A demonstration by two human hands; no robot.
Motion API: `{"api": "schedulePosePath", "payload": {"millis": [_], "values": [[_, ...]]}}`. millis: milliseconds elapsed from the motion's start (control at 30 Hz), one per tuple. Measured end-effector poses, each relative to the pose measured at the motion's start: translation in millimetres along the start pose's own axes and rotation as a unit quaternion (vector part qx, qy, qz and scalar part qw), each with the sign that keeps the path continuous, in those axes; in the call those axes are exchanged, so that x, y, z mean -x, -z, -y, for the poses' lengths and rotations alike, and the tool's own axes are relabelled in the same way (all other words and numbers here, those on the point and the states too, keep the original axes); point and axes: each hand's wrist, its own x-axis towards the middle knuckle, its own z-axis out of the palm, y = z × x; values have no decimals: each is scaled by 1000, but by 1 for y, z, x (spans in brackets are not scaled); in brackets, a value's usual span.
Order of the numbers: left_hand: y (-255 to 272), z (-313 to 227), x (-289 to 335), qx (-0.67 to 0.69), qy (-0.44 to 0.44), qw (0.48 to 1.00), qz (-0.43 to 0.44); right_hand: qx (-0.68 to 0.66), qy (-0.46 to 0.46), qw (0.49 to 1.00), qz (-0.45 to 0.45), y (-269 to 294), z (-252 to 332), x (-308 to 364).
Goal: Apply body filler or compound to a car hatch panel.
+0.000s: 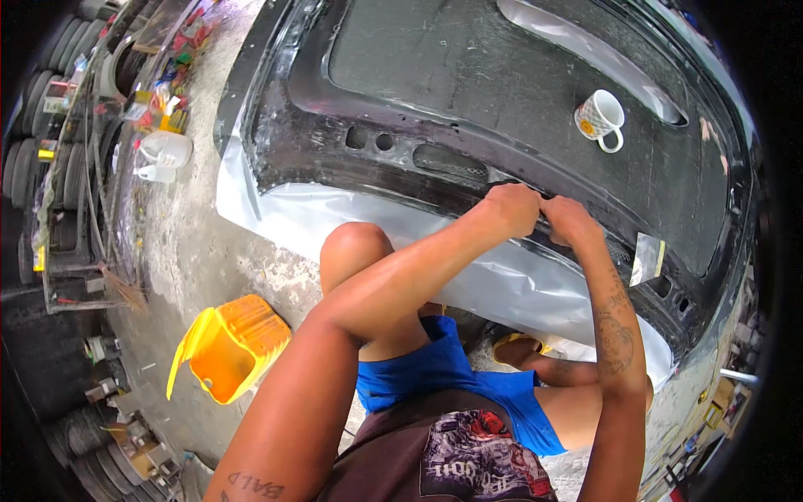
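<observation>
A large black car hood (326, 171), inner side up, spreads out in front of me. Over its near frame my left hand (512, 209) and my right hand (571, 222) meet, knuckles almost touching. Both are closed, fingers curled down at the slots in the frame. Whatever they pinch is hidden behind the knuckles. Beyond my right hand, a patterned white mug (599, 117) stands on the hood's dark middle panel. Close to my right forearm lies a small pale sheet (647, 258) on the frame, its kind unclear.
Silvery sheeting (368, 219) sticks out beneath the hood's near edge. A yellow plastic container (238, 343), cut open, lies on the concrete floor at my left. White plastic jugs (166, 151) and racks of tyres (38, 171) line the left side.
</observation>
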Motion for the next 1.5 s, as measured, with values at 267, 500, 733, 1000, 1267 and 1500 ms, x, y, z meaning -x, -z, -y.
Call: {"api": "schedulePosePath", "payload": {"millis": [267, 500, 733, 1000, 1267, 1500], "values": [[10, 0, 12, 30, 4, 1000, -5, -11, 13, 999, -37, -9, -1, -7], [0, 4, 3, 27, -6, 999, -25, -14, -14, 999, -26, 2, 4, -2], [-5, 8, -2, 11, -12, 1000, -19, -12, -13, 999, -27, -2, 3, -2], [-14, 22, -5, 6, -55, 997, -53, -16, 1, 996, -91, -15, 3, -8], [-2, 10, -1, 5, -51, 999, -15, -28, -14, 993, -110, -20, 4, -8], [-1, 8, -1, 2, -29, 1000, -7, -36, -19, 995, -93, -17, 3, -7]]}}
